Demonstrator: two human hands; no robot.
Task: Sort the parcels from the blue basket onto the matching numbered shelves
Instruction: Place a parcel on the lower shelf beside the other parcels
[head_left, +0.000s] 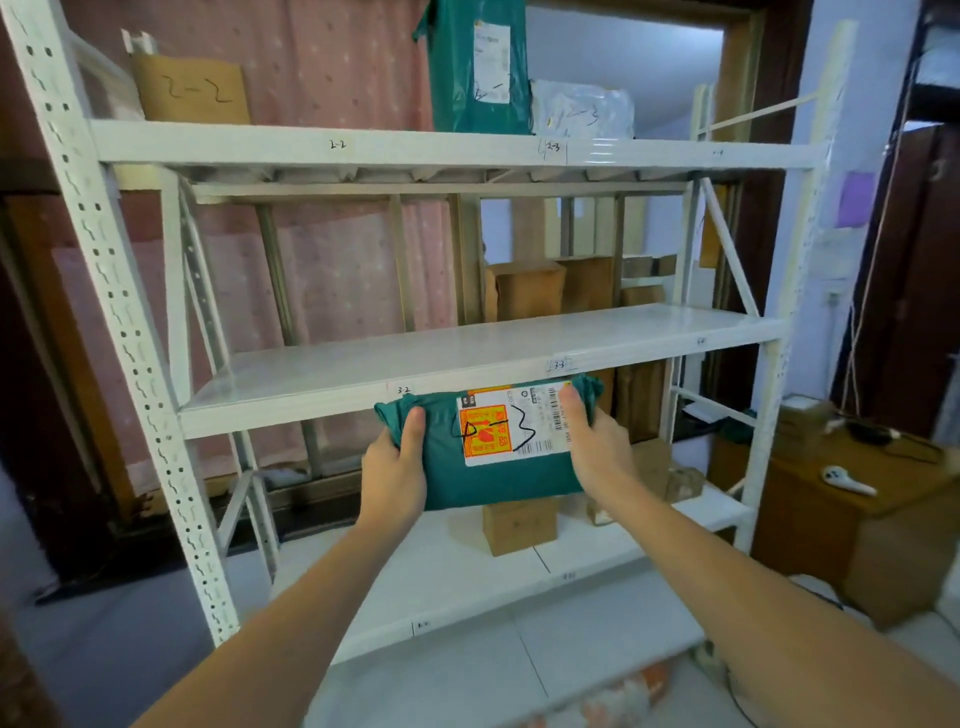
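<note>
I hold a green soft parcel (493, 467) level in front of the middle shelf (363, 358). Its white and orange label carries a handwritten number ending in 3. My left hand (395, 467) grips its left end, thumb on top. My right hand (597, 452) grips its right end, thumb on the label. The parcel hangs just before the shelf's front edge, between the marks 3-2 (404, 389) and 3-3 (558, 365). The blue basket is out of view.
The top shelf (332, 145) bears a brown parcel marked 2-2 (192, 91), a tall green parcel (478, 67) and a white bag marked 2-3 (582, 111). Small cardboard boxes (519, 522) sit on the bottom shelf. A wooden cabinet (852, 519) stands at the right.
</note>
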